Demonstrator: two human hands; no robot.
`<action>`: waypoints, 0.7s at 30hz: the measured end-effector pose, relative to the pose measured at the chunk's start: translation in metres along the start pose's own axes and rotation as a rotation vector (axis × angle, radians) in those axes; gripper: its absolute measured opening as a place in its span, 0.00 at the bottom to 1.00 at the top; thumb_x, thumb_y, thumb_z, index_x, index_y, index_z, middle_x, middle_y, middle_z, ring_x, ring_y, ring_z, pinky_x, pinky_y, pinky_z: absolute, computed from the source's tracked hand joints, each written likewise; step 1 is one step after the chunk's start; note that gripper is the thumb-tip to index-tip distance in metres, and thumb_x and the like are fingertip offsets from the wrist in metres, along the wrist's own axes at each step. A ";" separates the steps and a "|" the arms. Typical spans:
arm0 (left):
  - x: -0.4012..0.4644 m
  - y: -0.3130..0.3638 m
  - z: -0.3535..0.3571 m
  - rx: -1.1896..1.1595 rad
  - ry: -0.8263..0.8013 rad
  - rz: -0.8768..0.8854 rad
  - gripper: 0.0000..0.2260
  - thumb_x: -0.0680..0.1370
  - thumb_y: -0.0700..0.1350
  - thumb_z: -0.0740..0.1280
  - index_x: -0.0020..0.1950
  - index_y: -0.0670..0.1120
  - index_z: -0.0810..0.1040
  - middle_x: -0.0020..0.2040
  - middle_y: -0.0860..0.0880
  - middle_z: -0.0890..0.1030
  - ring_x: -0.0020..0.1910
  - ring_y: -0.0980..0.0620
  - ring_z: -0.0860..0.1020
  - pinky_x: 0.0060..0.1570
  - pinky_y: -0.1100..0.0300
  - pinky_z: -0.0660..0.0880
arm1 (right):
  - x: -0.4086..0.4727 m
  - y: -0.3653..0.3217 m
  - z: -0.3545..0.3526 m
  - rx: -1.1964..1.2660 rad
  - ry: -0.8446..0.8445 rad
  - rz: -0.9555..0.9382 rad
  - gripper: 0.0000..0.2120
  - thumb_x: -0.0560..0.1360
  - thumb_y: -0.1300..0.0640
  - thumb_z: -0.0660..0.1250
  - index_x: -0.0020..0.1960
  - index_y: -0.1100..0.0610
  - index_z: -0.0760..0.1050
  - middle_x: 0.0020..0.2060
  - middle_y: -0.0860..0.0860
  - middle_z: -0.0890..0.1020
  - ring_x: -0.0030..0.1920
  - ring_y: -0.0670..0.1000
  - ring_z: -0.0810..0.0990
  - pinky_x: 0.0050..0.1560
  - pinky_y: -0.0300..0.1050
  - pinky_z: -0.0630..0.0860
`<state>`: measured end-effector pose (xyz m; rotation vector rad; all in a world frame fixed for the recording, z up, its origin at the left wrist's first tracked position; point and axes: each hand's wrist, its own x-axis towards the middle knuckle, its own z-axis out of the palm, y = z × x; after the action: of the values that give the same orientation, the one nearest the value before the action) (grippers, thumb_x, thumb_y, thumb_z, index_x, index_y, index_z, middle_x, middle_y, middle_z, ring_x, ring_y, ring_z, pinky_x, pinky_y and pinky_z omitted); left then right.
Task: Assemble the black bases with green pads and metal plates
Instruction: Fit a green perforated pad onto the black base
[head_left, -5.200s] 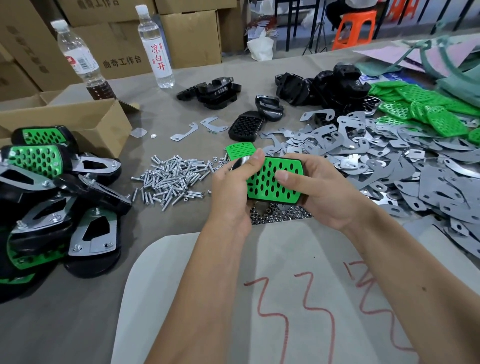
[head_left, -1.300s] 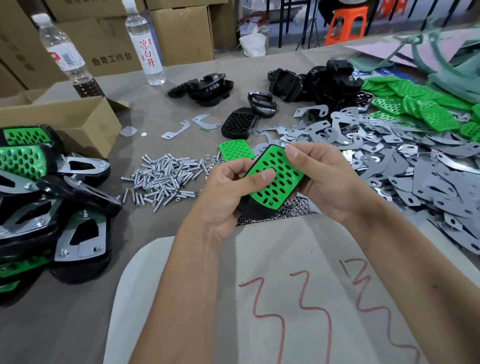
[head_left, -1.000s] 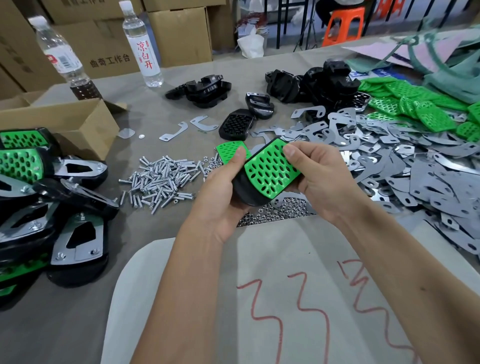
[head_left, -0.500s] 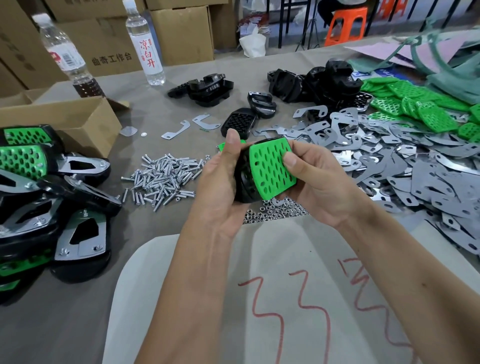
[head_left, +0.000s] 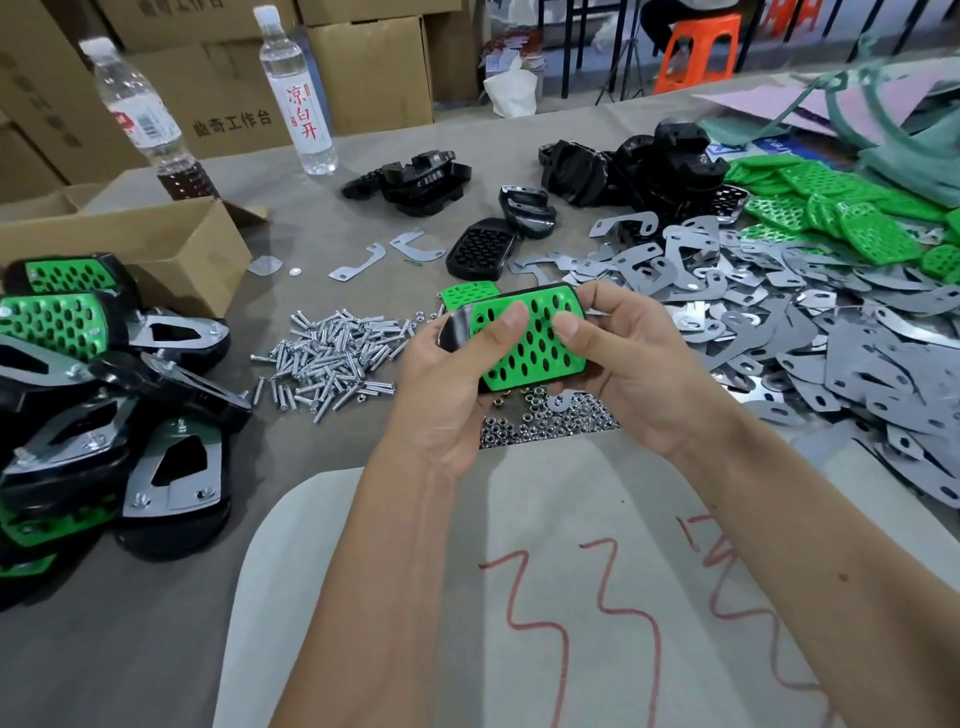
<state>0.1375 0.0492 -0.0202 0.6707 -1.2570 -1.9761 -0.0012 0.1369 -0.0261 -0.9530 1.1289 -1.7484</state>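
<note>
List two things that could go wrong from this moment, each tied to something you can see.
1. The green pad is pressed by both thumbs; the black base shows past one end, so the pad may seat crooked.
2. The left hand and right hand work over loose nuts; a slip could scatter them.

I see the green pad as matt plastic, smooth between its oval holes, seated on a glossy black plastic base that reflects light. Loose metal plates are flat, bright steel-grey, some mirror-shiny. Screws and nuts look like shiny plated metal. Box is plain brown cardboard, matt. Counter has a dull grey-brown paper-like cover. Bottles are clear glossy plastic.
</note>
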 end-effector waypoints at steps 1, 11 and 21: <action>0.001 0.000 -0.003 0.008 -0.029 0.002 0.21 0.71 0.47 0.77 0.59 0.38 0.81 0.48 0.41 0.86 0.44 0.41 0.85 0.49 0.39 0.74 | -0.001 -0.001 -0.002 0.025 -0.028 0.010 0.10 0.78 0.59 0.70 0.56 0.63 0.76 0.42 0.55 0.86 0.41 0.52 0.85 0.35 0.42 0.81; 0.008 0.006 -0.021 0.082 -0.116 -0.086 0.27 0.65 0.52 0.83 0.58 0.42 0.82 0.49 0.41 0.86 0.43 0.42 0.85 0.35 0.49 0.80 | -0.003 -0.001 0.000 0.039 -0.191 0.074 0.17 0.78 0.63 0.68 0.66 0.67 0.75 0.53 0.63 0.84 0.51 0.61 0.86 0.42 0.50 0.85; 0.016 -0.004 0.003 -0.089 0.235 0.002 0.08 0.76 0.43 0.75 0.50 0.40 0.81 0.51 0.33 0.84 0.46 0.39 0.82 0.46 0.44 0.81 | 0.003 0.009 0.009 0.067 0.108 0.109 0.22 0.67 0.63 0.75 0.59 0.69 0.75 0.54 0.65 0.85 0.53 0.63 0.86 0.54 0.56 0.84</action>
<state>0.1239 0.0397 -0.0233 0.8293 -1.0226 -1.8770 0.0076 0.1287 -0.0313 -0.7506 1.1614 -1.7549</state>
